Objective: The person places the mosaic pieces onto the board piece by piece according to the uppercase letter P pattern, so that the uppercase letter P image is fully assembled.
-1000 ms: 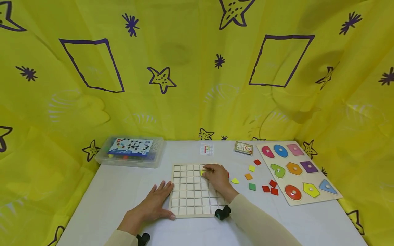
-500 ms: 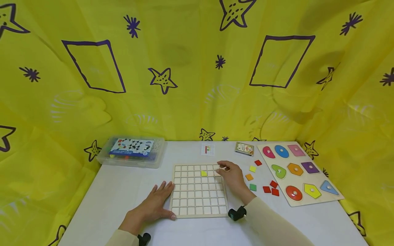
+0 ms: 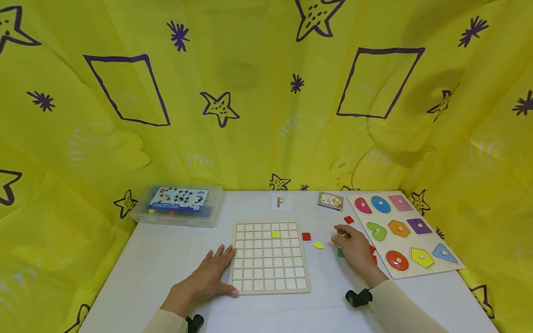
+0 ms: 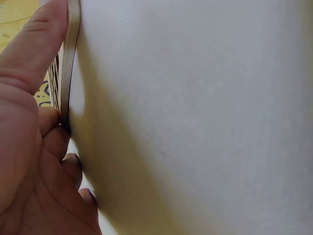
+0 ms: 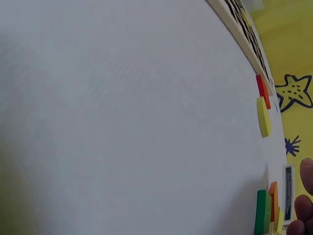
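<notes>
My left hand [image 3: 210,275] rests spread at the left side of a wooden grid board [image 3: 250,292]. Its thumb [image 4: 32,44] lies against the board's near-left corner, and the fingers reach along the left edge. One yellow tile [image 3: 275,234] sits in a cell of the upper part of the grid. Off to the right, my right hand [image 3: 356,249] hovers with bent fingers over loose tiles and partly covers them. In the right wrist view its fingertips [image 5: 305,176] show above a green tile [image 5: 261,213] and an orange tile [image 5: 274,200], with nothing seen between them.
A red tile [image 3: 306,236] and a yellow rounded piece [image 3: 318,244] lie right of the board. Behind stand a small pattern card [image 3: 281,202], a card box [image 3: 330,201] and a clear plastic case [image 3: 176,206]. A shape puzzle board [image 3: 389,243] lies at the right.
My right hand has left the yellow tile in the grid and moved right, past the board's edge, to the loose tiles. My left hand has stayed in place.
</notes>
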Demonstrator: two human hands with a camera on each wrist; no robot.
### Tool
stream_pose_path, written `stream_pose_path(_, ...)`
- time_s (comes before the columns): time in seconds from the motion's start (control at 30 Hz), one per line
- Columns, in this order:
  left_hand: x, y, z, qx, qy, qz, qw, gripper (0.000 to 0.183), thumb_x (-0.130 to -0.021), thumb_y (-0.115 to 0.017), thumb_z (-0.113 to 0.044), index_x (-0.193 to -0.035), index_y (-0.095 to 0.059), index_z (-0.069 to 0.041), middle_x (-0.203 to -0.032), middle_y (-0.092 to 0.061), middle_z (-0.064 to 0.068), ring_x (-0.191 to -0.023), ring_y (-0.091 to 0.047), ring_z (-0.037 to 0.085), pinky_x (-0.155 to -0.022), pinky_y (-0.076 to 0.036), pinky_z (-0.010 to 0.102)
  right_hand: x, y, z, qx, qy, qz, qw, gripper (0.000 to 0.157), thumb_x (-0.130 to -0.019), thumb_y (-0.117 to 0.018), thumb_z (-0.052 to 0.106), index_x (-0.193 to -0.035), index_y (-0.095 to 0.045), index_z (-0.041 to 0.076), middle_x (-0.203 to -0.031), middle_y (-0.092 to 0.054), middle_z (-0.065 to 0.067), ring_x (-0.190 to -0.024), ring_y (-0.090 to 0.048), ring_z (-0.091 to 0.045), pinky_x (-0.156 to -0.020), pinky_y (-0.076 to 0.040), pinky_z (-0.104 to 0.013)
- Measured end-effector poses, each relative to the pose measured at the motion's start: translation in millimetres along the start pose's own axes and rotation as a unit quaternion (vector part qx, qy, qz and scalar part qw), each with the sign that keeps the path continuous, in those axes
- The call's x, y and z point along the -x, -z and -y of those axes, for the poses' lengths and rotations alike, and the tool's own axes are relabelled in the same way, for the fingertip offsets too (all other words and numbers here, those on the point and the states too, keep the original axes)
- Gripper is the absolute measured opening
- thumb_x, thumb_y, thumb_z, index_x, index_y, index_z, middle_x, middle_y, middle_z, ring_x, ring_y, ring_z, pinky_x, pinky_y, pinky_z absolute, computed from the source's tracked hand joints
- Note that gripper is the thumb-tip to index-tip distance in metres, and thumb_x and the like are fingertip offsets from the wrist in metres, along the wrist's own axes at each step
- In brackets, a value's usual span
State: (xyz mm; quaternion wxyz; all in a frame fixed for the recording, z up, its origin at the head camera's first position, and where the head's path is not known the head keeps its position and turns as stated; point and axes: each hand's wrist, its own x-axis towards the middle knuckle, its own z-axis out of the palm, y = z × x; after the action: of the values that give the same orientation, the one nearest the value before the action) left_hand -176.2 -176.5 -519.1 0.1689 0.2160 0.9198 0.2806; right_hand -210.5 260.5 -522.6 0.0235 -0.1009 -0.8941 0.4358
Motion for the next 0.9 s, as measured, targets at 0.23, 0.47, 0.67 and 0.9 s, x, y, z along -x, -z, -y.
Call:
stream_pose_path(0.23,-0.2,-1.5,2.0,-0.001,-0.002,-0.003,1.0000,0.121,-0.072,-0.092,-0.049,-0.163,-0.031,0.002,-0.173,-0.027,0.021,-0.162,-0.014,0.044,-0.131,-0.005,0.066,-2,-2.0,-11,0.055,-0.004,0.003,0.998,0.043,-0.095,-0.074,0.016,-0.134,-0.064,-0.002,-0.126,-0.068,-0.023,-0.116,-0.058,-0.040,-0.103,-0.050,-0.057)
stream_pose_path(0.47,-0.4,-0.1,1.8,-0.003,0.000,-0.001,1.0000,0.121,-0.072,-0.091,-0.050,-0.164,-0.031,0.001,-0.173,-0.026,0.020,-0.163,-0.014,0.043,-0.132,-0.005,0.064,-5,-5.5,-7,0.054,0.009,0.029,0.998,0.039,-0.097,-0.068,0.006,-0.135,-0.066,0.000,-0.132,-0.069,-0.022,-0.127,-0.057,-0.043,-0.112,-0.046,-0.062)
stream_pose_path(0.67,-2.1,-1.0,2.4,-0.007,-0.002,-0.004,1.0000,0.121,-0.072,-0.092,-0.050,-0.164,-0.032,0.001,-0.173,-0.027,0.020,-0.162,-0.015,0.043,-0.132,-0.006,0.065,-7,-1.8,-12,0.055,0.034,0.034,0.997,0.040,-0.096,-0.070,0.004,-0.135,-0.066,-0.005,-0.133,-0.067,-0.027,-0.123,-0.058,-0.044,-0.110,-0.048,-0.061)
stream_pose_path(0.9,-1.0,-2.1,2.1,-0.007,-0.001,-0.007,1.0000,0.121,-0.072,-0.092,-0.050,-0.163,-0.032,0.001,-0.172,-0.028,0.020,-0.162,-0.015,0.044,-0.132,-0.006,0.065,-10,-0.1,-15,0.070,0.042,0.044,0.996,0.026,-0.097,-0.070,0.005,-0.121,-0.073,-0.004,-0.122,-0.068,-0.026,-0.114,-0.061,-0.041,-0.103,-0.052,-0.060)
